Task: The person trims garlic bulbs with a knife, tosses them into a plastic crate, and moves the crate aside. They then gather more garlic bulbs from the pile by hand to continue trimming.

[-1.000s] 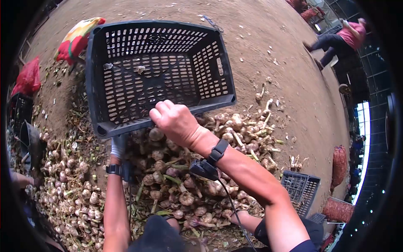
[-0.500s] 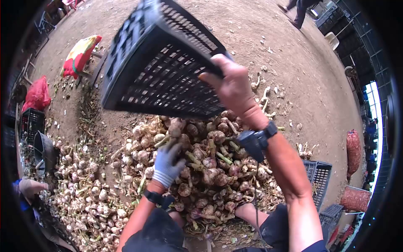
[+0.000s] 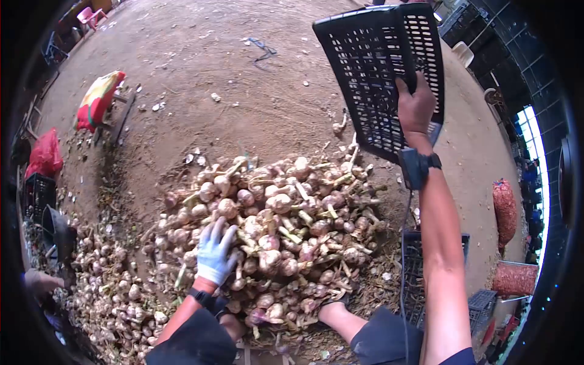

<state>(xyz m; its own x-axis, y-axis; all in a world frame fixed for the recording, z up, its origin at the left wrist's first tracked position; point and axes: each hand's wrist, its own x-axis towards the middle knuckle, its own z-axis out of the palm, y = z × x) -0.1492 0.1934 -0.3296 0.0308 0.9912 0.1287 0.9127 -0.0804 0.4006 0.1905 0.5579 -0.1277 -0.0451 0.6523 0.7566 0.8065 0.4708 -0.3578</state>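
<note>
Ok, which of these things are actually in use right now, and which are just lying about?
In use: black crate in right hand; garlic pile under gloved left hand.
Lying about: red sack, colourful bag, second crate, mesh sack.

No legible text, label or number anywhere.

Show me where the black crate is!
The black crate is top right in the head view, held up by the right hand, beyond the garlic pile.
</note>
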